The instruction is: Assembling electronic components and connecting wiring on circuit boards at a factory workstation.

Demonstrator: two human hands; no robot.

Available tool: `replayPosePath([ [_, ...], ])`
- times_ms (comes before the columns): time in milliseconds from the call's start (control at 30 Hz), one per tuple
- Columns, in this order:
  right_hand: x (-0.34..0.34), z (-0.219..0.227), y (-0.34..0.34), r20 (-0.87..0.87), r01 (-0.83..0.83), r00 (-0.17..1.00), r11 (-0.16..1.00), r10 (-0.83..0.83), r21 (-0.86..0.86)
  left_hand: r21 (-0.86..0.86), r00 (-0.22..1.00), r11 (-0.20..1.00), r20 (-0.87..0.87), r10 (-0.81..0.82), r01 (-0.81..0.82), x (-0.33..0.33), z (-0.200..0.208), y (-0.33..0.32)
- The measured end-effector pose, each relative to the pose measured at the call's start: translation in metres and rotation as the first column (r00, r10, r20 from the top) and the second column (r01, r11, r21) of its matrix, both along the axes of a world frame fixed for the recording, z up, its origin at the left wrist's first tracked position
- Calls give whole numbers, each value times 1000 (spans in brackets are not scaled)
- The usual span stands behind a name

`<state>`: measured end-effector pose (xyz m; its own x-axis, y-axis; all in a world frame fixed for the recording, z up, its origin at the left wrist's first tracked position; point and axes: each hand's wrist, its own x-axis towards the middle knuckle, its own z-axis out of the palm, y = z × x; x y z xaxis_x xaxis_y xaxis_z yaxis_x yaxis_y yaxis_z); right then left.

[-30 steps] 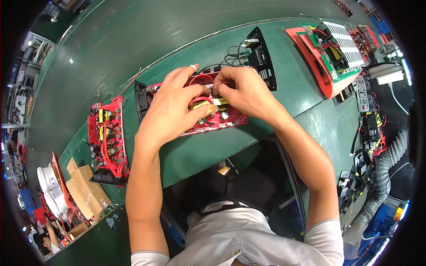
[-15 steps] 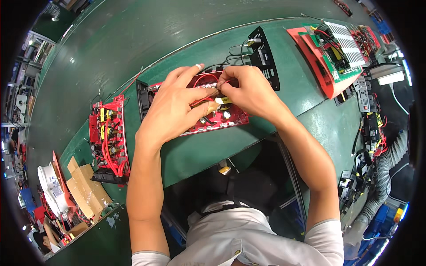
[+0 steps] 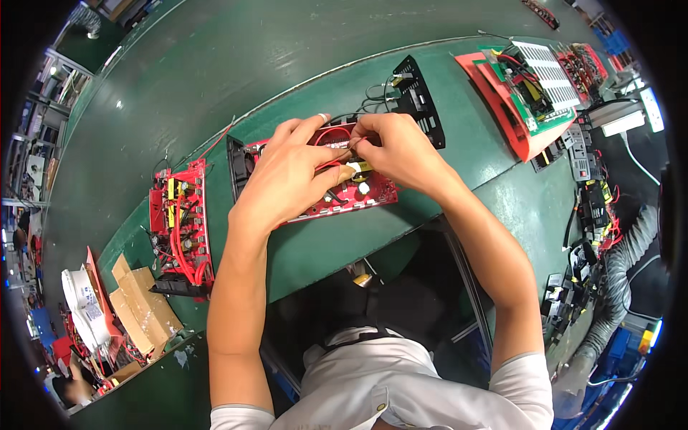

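A red circuit board [image 3: 380, 192] with a black fan [image 3: 239, 163] at its left end lies on the green table ahead of me. My left hand [image 3: 290, 168] reaches over its left half, thumb and forefinger bent in beside a white connector [image 3: 352, 169]; what they grip, if anything, is hidden. From the right, my right hand [image 3: 398, 147] pinches a thin dark wire [image 3: 352, 148] above the board, close to my left fingertips. Black leads run from behind the board to a slotted black panel [image 3: 423, 104] standing at its far right.
Another red board [image 3: 183, 226] sits at the left, near a cardboard box [image 3: 143, 304] and a white spool [image 3: 84, 301]. A red-orange tray [image 3: 494, 107] holds green boards and a slotted metal plate at the far right. A grey flexible duct [image 3: 616, 287] rises along the right.
The whole view has shifted slightly, so the table things appear a little displaced. Both hands keep nearly the same places and hold over the board.
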<state>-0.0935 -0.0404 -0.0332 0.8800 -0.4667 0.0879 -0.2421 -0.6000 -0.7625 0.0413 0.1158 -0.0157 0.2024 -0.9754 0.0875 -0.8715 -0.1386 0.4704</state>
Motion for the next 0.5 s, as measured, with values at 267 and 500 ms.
replayPosePath([
  [267, -23, 38, 8, 73, -209, 967, 922, 245, -327, -126, 993, 991, -110, 35, -49, 8, -2, 5],
  [500, -15, 61, 11, -104, -290, 948, 952, 299, 96, -256, 880, 946, -471, 58, -199, 8, 6, 6],
])
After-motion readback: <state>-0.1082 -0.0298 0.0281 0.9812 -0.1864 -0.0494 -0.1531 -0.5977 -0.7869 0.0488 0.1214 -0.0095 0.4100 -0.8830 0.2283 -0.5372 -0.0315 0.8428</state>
